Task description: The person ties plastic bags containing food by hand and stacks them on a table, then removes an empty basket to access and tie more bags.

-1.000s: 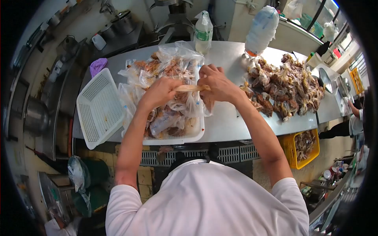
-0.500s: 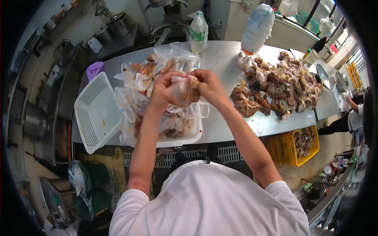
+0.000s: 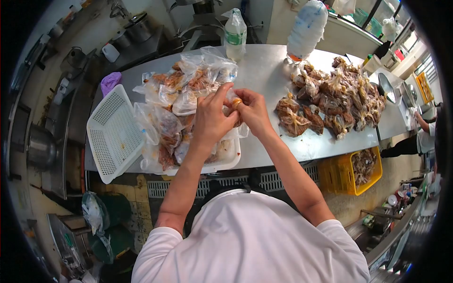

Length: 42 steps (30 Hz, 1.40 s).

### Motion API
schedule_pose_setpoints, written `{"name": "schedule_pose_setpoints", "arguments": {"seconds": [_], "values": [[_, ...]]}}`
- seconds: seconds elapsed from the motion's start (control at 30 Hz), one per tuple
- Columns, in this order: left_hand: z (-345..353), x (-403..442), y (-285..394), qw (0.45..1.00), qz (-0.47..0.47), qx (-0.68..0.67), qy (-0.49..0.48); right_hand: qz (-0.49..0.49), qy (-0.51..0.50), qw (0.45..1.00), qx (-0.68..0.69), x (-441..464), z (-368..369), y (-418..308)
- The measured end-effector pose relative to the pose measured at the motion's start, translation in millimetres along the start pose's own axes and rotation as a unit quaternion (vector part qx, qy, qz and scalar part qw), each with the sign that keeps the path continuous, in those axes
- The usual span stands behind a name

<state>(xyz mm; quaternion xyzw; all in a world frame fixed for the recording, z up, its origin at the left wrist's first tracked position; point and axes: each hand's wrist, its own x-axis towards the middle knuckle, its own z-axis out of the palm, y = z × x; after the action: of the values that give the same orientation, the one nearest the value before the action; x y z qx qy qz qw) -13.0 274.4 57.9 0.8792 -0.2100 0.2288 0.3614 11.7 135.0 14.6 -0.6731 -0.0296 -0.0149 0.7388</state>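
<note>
My left hand (image 3: 213, 118) and my right hand (image 3: 254, 112) meet above the near edge of a heap of bagged food. Between their fingertips is the gathered neck of a clear plastic bag (image 3: 231, 94), with a small yellowish band-like bit at my right fingers. Both hands are closed on it; my palms hide most of the bag's body. Below and left, open clear bags of brown, meat-like food (image 3: 165, 125) overfill a white plastic tray (image 3: 226, 165). Off to the right lies a large pile of tied bags (image 3: 349, 101) with similar brown contents.
An empty white perforated basket (image 3: 113, 137) leans at the tray's left, near a purple bag (image 3: 111, 81). At the back stand a green-labelled bottle (image 3: 235, 35) and a stack of plastic containers (image 3: 306, 30). A yellow crate (image 3: 332, 177) sits on the floor; another person (image 3: 424, 134) is far right.
The bag's body, visible between my hands before, is now mostly hidden behind them. My left hand has shifted right and turned, its fingers now up at the bag's neck beside my right hand.
</note>
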Motion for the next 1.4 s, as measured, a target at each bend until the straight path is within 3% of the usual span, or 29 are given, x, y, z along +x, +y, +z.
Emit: {"name": "schedule_pose_setpoints", "arguments": {"seconds": [0.13, 0.2, 0.23, 0.3, 0.37, 0.4, 0.43, 0.53, 0.57, 0.63, 0.7, 0.77, 0.83, 0.87, 0.9, 1.0, 1.07, 1.13, 1.17, 1.27, 1.33, 1.4], "values": [[17, -6, -2, 0.993, 0.055, 0.034, 0.101, 0.032, -0.024, 0.999, 0.023, -7, -13, -18], [18, -6, 1, 0.991, -0.068, -0.059, 0.100, -0.004, -0.055, 0.997, -0.048, -9, -21, -17], [20, -4, 0, 0.991, -0.068, -0.063, 0.098, -0.003, -0.052, 0.997, -0.050, -10, -27, -18], [24, 0, -12, 0.910, -0.184, -0.360, 0.087, 0.039, -0.140, 0.989, 0.023, -15, -33, -30], [31, 0, -24, 0.907, -0.151, -0.384, 0.080, 0.023, -0.139, 0.987, 0.075, -13, -39, -24], [30, 2, -22, 0.972, -0.039, -0.218, 0.077, 0.001, -0.142, 0.982, 0.122, -10, -43, -23], [31, 4, -20, 0.994, 0.075, -0.043, 0.073, 0.001, -0.140, 0.983, 0.119, -13, -48, -21], [24, -3, 8, 0.984, 0.005, -0.176, -0.018, -0.115, 0.022, 0.974, -0.195, -33, -58, -9], [23, -7, 13, 0.969, -0.039, -0.234, -0.072, -0.114, 0.010, 0.974, -0.194, -41, -56, -5], [43, -12, 15, 0.968, -0.119, -0.207, -0.073, -0.144, 0.127, 0.972, -0.133, -57, -45, 3], [76, -23, 19, 0.967, -0.092, -0.236, -0.027, -0.221, 0.185, 0.941, -0.176, -58, -46, 21], [90, -33, 40, 0.958, 0.069, -0.278, 0.028, -0.224, 0.142, 0.936, -0.232, -55, -80, 32], [75, -35, 52, 0.969, 0.055, -0.241, -0.027, -0.248, 0.165, 0.936, -0.189, -42, -103, 29], [64, -31, 46, 0.972, 0.032, -0.231, -0.022, -0.244, 0.198, 0.920, -0.235, -34, -113, 20], [45, -28, 42, 0.969, -0.025, -0.247, -0.002, -0.239, 0.233, 0.900, -0.280, -25, -125, 13], [-31, -24, 5, 0.974, -0.102, -0.168, 0.116, -0.230, 0.278, 0.913, -0.191, 3, -156, 12], [-80, -21, -40, 0.990, -0.053, 0.059, 0.117, -0.163, 0.295, 0.920, -0.199, -7, -133, -17], [-96, -25, -72, 0.984, -0.096, 0.148, -0.001, -0.195, 0.179, 0.928, -0.261, -3, -109, -2], [-86, -25, -79, 0.985, -0.091, 0.148, -0.001, -0.158, 0.102, 0.956, -0.226, -2, -82, 1], [-57, -29, -117, 0.948, -0.059, 0.308, -0.062, -0.187, -0.096, 0.951, -0.225, -6, 14, -3], [-54, -18, -144, 0.964, -0.074, 0.249, -0.067, -0.305, -0.056, 0.896, -0.319, 11, 65, 20], [-63, -2, -146, 0.976, -0.082, 0.184, -0.079, -0.317, -0.060, 0.885, -0.335, 47, 83, 45]]}}
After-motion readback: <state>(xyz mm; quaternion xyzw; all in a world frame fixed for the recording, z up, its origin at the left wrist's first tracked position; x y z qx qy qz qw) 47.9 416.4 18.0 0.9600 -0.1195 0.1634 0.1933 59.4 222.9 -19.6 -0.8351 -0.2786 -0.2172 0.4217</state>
